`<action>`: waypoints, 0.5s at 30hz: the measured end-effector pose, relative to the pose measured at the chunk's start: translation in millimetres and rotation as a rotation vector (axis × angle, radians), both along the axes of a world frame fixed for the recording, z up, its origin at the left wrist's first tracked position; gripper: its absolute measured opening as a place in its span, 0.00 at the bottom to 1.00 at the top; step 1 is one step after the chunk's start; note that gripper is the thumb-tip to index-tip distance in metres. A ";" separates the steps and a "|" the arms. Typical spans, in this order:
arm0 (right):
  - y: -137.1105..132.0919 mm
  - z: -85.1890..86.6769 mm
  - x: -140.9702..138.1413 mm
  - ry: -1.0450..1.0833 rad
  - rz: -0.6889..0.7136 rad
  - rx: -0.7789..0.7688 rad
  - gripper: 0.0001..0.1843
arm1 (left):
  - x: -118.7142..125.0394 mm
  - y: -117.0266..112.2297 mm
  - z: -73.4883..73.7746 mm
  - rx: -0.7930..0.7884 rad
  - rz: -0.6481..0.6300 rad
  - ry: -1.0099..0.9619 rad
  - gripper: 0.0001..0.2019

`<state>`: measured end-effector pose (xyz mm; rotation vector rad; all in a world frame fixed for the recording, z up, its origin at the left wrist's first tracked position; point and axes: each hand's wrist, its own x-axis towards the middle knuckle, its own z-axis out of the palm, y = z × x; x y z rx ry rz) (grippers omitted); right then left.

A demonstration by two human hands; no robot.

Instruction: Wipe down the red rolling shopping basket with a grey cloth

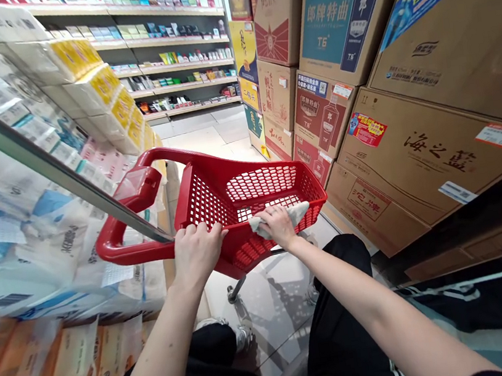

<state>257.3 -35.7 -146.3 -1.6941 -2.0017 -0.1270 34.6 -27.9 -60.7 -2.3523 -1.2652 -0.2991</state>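
A red plastic shopping basket on wheels stands tilted in front of me in a shop aisle, its red handle looping to the left. My left hand is closed over the basket's near rim. My right hand presses a whitish cloth against the rim further right, fingers curled over it. The basket's mesh inside looks empty.
Packs of tissue paper fill the shelves on the left behind a metal rail. Stacked cardboard cartons line the right side. A tiled floor runs to far shelves of small goods.
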 end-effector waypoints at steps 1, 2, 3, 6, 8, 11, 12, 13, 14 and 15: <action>-1.3 -2.5 10.1 0.002 0.000 -0.003 0.14 | -0.5 0.1 0.3 0.000 0.000 0.003 0.17; -2.2 -4.6 20.4 0.001 -0.002 -0.006 0.13 | -0.4 0.0 0.4 0.000 0.000 0.007 0.17; -2.7 -6.0 30.2 -0.002 -0.006 -0.011 0.13 | 0.3 -0.1 0.5 0.002 0.000 0.011 0.17; -1.0 -5.8 51.2 -0.043 -0.026 -0.050 0.10 | 4.4 -0.7 -0.4 0.012 0.004 0.010 0.18; 2.2 -3.0 54.5 -0.086 -0.047 -0.074 0.08 | 6.8 -0.5 -1.3 0.021 0.008 0.003 0.18; 9.7 2.1 42.3 -0.148 -0.053 -0.098 0.07 | 7.4 2.2 -1.8 0.027 0.010 -0.004 0.17; 12.8 3.6 34.3 -0.161 -0.047 -0.102 0.07 | 6.8 3.8 -1.8 0.025 0.008 -0.007 0.16; 16.2 4.9 24.6 -0.168 -0.038 -0.103 0.08 | 6.1 5.6 -1.7 0.022 0.006 -0.008 0.16; 19.7 6.1 13.6 -0.166 -0.028 -0.099 0.08 | 5.4 7.4 -1.6 0.019 0.005 -0.007 0.16; 23.2 7.3 1.5 -0.159 -0.015 -0.090 0.08 | 4.7 9.1 -1.5 0.017 0.007 -0.004 0.16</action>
